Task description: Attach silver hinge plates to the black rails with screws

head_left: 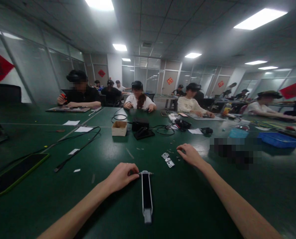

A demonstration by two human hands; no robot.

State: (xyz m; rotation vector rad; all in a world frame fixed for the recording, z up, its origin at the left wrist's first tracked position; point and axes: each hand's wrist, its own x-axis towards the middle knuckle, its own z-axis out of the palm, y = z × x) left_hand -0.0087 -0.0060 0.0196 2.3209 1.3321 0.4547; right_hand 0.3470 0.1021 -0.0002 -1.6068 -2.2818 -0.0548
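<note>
In front of me on the green table lies a long narrow metal frame [151, 196] with a dark middle and a grey block at its near end. A thin rod crosses its far end. My left hand [123, 176] has thumb and fingers closed around the left tip of that rod. Ahead and to the right rest two silver hinge-like plates [169, 162], with several tiny metal pieces [172, 152] scattered beside them. Just right of these pieces, my right hand [189, 154] hovers low or touches the table, its fingers stretched and slightly bent, with nothing visible in them.
A small cardboard box [119, 128] and a black device [140, 124] stand farther back. Black cables [80, 147] and a green-edged dark mat [18, 174] lie left. On the right are a blue tray [279, 140] and a blurred dark patch. Several people sit across the table.
</note>
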